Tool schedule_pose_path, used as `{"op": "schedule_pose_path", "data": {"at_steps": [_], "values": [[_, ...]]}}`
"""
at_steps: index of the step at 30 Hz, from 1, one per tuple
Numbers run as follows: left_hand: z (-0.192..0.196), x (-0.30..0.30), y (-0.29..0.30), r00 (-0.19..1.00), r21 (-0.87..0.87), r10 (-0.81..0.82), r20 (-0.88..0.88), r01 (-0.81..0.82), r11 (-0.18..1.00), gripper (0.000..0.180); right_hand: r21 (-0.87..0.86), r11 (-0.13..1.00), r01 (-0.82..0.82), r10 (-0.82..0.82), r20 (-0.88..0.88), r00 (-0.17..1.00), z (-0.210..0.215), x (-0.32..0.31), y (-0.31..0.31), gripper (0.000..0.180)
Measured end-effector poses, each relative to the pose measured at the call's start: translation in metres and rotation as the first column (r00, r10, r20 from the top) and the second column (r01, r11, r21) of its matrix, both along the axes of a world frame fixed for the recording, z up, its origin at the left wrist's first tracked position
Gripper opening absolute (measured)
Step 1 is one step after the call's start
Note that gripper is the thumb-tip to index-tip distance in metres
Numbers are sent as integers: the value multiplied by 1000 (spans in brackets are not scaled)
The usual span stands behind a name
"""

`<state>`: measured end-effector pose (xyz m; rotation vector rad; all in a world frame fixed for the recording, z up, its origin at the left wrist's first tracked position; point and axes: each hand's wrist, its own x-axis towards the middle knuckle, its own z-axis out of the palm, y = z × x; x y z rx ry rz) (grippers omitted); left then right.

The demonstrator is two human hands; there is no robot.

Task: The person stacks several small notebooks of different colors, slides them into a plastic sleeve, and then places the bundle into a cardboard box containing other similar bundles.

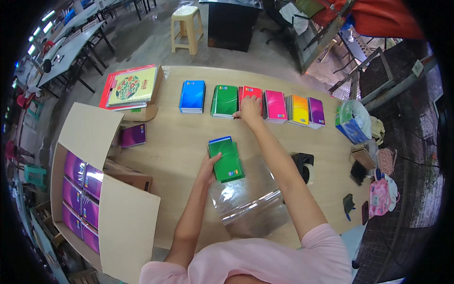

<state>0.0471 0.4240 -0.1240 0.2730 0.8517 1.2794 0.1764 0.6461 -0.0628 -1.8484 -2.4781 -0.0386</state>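
My left hand point(206, 169) grips a green spiral notebook point(228, 160) by its left side, thumb on the cover. A blue edge shows behind the green one's top. My right hand point(250, 110) reaches to the back row, its fingers bent over a red notebook point(247, 91) on a stack. Left of it stand stacks of green notebooks point(225, 100) and blue notebooks point(192, 95). To its right are stacks of pink notebooks point(275, 105), yellow notebooks point(298, 109) and purple notebooks point(316, 111). Clear plastic bags point(246, 199) lie below my left hand.
An open carton point(130, 222) of wrapped purple notebooks stands at the left. Beyond it are one purple notebook point(133, 136) and a pile of larger notebooks point(135, 87). A black tape dispenser point(303, 166) sits right of my forearm. Bags and a brush point(358, 173) line the right edge.
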Motion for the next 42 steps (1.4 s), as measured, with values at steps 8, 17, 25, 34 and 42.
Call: {"op": "schedule_pose_path", "data": {"at_steps": [8,17,25,34,42], "values": [[-4,-11,-1,995,26,-68,69,66,997,42,-89,996,-22,1,-231,973,25,42,19,32],[-22,-10,-14,840,51,-175,514,174,983,51,117,508,-853,698,-636,329,57,82,-132,51],[-21,14,-38,882,-68,-196,429,248,966,38,-180,944,-278,54,-744,666,30,148,-78,44],[4,14,-11,996,-72,-86,37,89,993,36,172,747,642,-509,-473,719,-11,184,-4,44],[-6,30,-4,985,-18,-131,112,134,991,40,-364,534,763,-832,-388,397,-20,251,26,61]]}}
